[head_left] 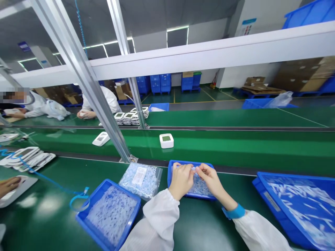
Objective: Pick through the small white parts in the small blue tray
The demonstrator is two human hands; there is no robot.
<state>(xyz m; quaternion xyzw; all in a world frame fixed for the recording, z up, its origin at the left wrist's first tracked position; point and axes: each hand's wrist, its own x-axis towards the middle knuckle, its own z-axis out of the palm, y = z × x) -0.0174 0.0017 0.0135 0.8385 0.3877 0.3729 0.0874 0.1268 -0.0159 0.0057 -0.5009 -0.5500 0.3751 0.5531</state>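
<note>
My left hand [183,179] and my right hand [210,178] meet over a small blue tray [170,170] near the back of the green bench. Between their fingertips is a small white piece [193,168], too small to make out fully. Both hands are closed in a pinch on it. Beneath them, the tray holds many small pale parts [200,188]. White sleeves cover both forearms, and a blue band [233,211] circles my right wrist. Left of the tray lies a clear bag [142,179] of similar pale-blue parts with a white label.
A blue tray of small pale parts [112,212] stands at left, and a bigger blue bin [272,200] of white strips at right. A white device [166,141] sits on the conveyor behind. A metal post [104,122] rises at left. Co-workers are at left.
</note>
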